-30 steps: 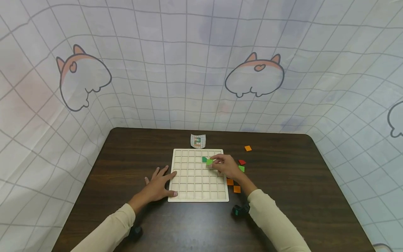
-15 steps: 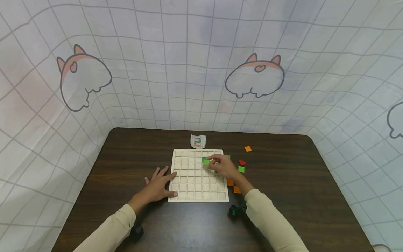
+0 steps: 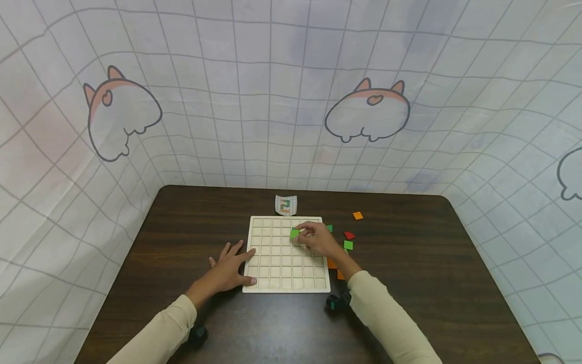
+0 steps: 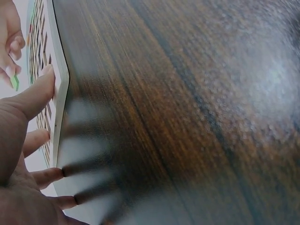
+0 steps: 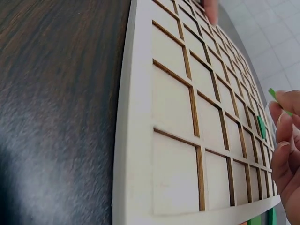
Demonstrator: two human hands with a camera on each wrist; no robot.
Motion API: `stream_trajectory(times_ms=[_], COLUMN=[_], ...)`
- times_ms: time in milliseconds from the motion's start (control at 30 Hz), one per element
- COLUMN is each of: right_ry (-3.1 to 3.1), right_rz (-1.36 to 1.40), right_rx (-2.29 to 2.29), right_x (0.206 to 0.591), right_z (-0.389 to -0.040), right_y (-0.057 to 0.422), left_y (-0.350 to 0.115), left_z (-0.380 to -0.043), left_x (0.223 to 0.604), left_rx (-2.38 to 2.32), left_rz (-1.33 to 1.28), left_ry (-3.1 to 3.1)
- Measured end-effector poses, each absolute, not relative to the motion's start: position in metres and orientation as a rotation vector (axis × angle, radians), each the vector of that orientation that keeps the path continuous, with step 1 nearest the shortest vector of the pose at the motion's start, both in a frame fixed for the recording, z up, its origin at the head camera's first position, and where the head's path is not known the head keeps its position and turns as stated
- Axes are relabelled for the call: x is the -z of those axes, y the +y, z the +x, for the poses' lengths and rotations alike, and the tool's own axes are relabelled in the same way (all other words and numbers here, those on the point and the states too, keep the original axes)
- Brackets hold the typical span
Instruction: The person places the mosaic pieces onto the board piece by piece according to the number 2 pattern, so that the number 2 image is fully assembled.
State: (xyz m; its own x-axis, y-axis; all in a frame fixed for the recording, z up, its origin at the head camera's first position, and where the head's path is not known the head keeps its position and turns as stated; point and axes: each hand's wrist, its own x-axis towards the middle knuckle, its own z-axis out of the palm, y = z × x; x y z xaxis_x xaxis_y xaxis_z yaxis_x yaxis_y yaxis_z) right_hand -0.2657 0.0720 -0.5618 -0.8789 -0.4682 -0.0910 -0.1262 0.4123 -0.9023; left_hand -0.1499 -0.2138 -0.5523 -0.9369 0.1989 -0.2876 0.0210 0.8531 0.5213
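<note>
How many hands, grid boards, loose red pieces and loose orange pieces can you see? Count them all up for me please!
Hands: 2, the left hand and the right hand
Grid board: 1
Loose red piece: 1
Loose orange pieces: 3
Total: 7

I pinch a light green tile above a pale gridded board. The board lies flat, bearing a darker green tile.
</note>
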Motion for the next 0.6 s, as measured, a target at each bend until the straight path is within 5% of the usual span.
stream_trajectory(times_ms=[600], right_ry=[2.390], right_rz=[-0.432], right_rx=[1.414], right_x=[0.568], right_z=[-0.280], right_y=[0.050], left_y=[-0.215], left_z=[-0.150], left_x=[0.555], left_rx=[-0.758], left_rz=[0.178], left_ry=[2.703])
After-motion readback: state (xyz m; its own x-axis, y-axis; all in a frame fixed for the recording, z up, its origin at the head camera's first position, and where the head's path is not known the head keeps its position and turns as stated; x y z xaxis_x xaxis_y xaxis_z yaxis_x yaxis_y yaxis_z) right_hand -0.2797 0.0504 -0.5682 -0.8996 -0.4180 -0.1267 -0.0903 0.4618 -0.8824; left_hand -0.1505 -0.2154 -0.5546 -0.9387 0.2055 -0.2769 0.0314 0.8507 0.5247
